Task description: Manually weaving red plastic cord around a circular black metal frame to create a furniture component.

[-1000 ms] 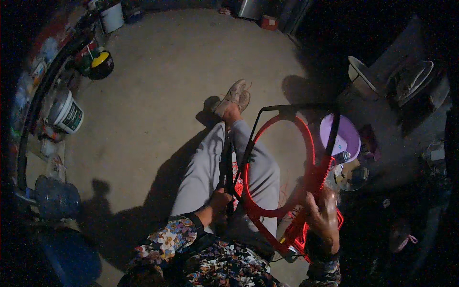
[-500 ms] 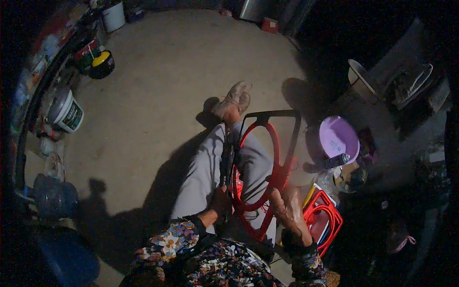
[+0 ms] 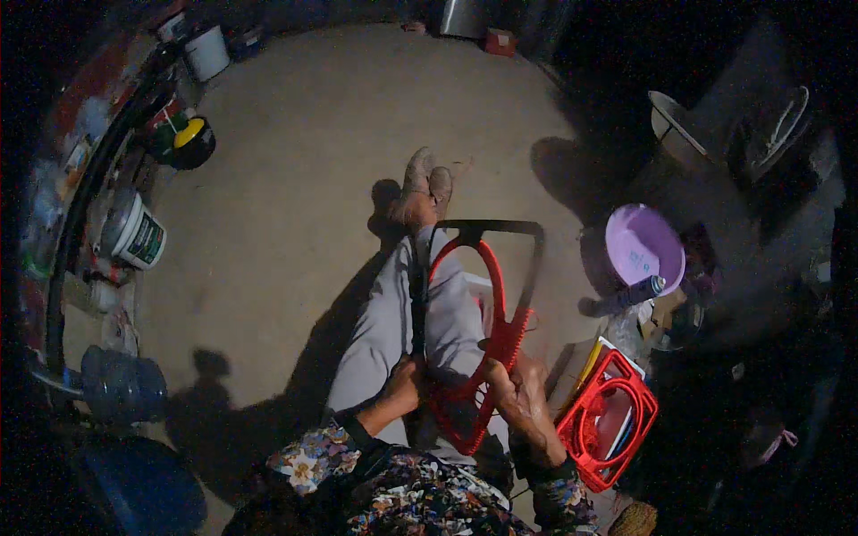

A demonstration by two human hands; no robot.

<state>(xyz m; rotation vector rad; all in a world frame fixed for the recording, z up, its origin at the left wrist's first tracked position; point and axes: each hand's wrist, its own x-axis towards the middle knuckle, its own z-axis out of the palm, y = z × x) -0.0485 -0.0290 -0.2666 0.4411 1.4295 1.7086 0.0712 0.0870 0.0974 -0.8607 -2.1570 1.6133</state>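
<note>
Over my lap a rectangular black frame (image 3: 534,268) stands tilted, with a red oval ring (image 3: 494,268) inside it and red cord wrapped along its lower right part. My right hand (image 3: 521,393) is closed round the red-wrapped side, thumb on top. On the left side, my left hand (image 3: 407,384) is closed at the frame's dark edge, its fingers partly lost in shadow. Beside my right forearm, a finished-looking red frame (image 3: 617,473) with a similar oval lies on a box of flat coloured things.
To the right are a purple basin (image 3: 675,259), a spray can (image 3: 645,290) and a clear plastic bag. White buckets (image 3: 138,237) and a large clear water bottle (image 3: 123,384) line the left side. A blue rounded thing (image 3: 143,487) sits at lower left.
The frame and my right hand have shifted slightly left. My feet have moved a little left too, and the view has turned slightly.
</note>
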